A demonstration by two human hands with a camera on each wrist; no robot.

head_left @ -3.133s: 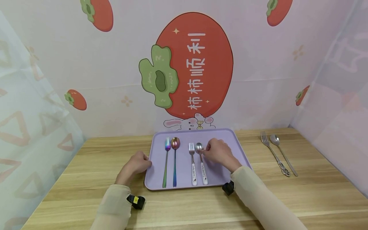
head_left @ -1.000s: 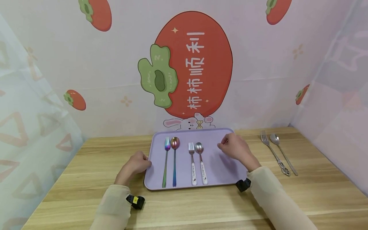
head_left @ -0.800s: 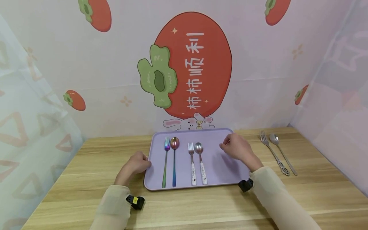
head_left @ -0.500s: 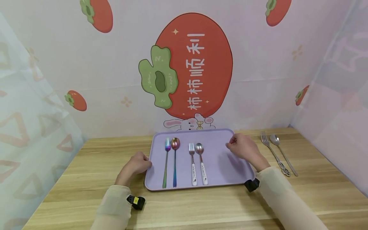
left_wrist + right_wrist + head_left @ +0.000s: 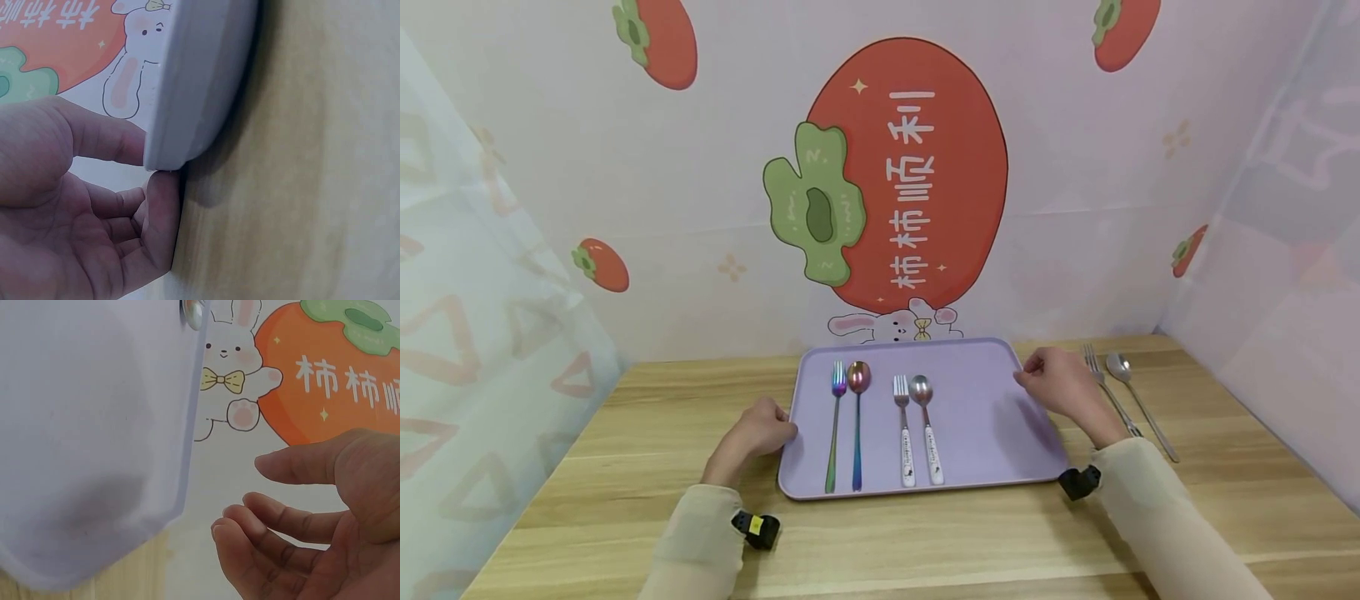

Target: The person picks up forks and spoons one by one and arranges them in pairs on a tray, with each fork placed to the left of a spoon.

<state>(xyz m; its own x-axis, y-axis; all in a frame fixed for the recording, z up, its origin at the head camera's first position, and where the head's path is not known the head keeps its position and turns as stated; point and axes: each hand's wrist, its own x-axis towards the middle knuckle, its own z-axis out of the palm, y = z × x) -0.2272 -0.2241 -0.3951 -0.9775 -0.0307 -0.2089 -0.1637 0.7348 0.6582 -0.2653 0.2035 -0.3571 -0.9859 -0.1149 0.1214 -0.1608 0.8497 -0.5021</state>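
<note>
The left wrist view alone shows the left hand [image 5: 69, 219] gripping under the rectangular lilac tray [image 5: 973, 417]. Loose-fingered, the right hand [image 5: 1062, 383] hovers by its right edge.

The left hand [image 5: 762, 427] is held in a pinch. Its left thumb [image 5: 109, 136] is stretched out straight, and the left fingers [image 5: 164, 215] are curled up toward it from the other side. The right hand [image 5: 1062, 385] is held well apart, off to the right of the left hand. There, the right thumb [image 5: 303, 465] is pointed forward, the right fingers [image 5: 234, 550] are softly bent, and a gap is left between them. Both arms are reached forward, and each is covered by a pale sleeve [image 5: 688, 546] behind its hand.
</note>
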